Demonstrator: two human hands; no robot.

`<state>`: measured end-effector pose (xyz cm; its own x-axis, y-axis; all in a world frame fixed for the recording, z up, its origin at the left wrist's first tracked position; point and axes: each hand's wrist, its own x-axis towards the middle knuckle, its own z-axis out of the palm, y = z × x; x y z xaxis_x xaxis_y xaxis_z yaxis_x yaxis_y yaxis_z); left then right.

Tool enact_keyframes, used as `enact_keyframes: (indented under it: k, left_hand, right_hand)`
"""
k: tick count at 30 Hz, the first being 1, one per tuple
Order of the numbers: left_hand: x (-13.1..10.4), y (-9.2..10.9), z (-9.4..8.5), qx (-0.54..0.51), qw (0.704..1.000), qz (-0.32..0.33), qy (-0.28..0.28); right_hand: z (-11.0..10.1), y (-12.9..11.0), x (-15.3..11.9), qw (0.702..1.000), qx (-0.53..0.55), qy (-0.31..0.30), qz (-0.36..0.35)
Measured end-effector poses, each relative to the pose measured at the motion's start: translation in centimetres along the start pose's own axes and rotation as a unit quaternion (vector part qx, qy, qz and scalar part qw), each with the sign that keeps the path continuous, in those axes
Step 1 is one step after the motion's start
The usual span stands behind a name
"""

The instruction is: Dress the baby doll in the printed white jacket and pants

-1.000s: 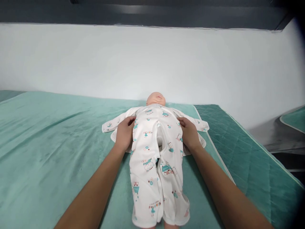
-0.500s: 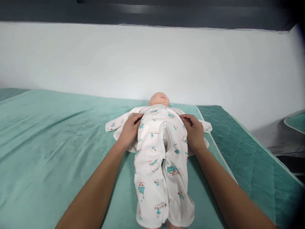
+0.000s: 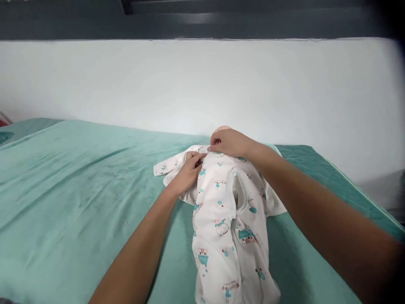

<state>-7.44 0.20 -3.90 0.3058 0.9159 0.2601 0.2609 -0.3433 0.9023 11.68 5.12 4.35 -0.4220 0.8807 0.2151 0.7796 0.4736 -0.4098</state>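
Observation:
A baby doll lies on its back, its head (image 3: 223, 127) mostly hidden behind my right hand. It wears white baby pants (image 3: 218, 228) printed with teal and red figures, pulled high over the torso, and a matching baby shirt (image 3: 171, 164) with one sleeve spread to the left. My left hand (image 3: 190, 171) is closed at the left side of the pants near the waist, fingertips pinched at the cloth edge. My right hand (image 3: 229, 142) reaches across the chest, its fingers bent and pinching at the top left of the waistband. The fingertips are partly hidden.
A light green sheet (image 3: 79, 190) with some creases covers the bed. To the right lies a darker green quilted pad (image 3: 300, 160). A white wall (image 3: 190, 84) stands right behind the doll's head, with a dark beam (image 3: 221, 25) above.
My right hand has left the right side of the pants and crossed leftward over the chest to the waistband. My left hand stays at the left side. The view has shifted slightly left.

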Motion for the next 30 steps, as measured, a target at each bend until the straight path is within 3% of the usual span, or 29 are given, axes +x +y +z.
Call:
enact_keyframes:
  k: [7,13,20,23,26,30]
  left_hand:
    - [0.0,-0.8,0.6,-0.107,0.994,0.001,0.034]
    - [0.1,-1.0,1.0,-0.184,0.981,0.005,0.057]
    - [0.1,-1.2,0.9,-0.163,0.985,0.002,0.063]
    - [0.3,-1.3,1.0,-0.175,0.983,0.012,0.050]
    - [0.5,-1.3,1.0,-0.218,0.975,0.016,0.040]
    - [0.7,-1.2,1.0,-0.266,0.964,0.003,0.020]
  right_hand:
    - [-0.4,-1.7,3.3,0.976,-0.140,-0.164,-0.007]
    - [-1.3,-4.7,3.9,0.926,-0.251,-0.279,0.044]
    - [-1.6,-4.7,4.3,0.903,-0.262,-0.339,0.015]
    - [-1.1,-3.6,4.1,0.916,-0.247,-0.314,-0.039]
    - [-0.2,-2.3,3.6,0.946,-0.213,-0.224,-0.098]
    - [0.8,-1.3,2.6,0.974,-0.170,-0.107,-0.104]
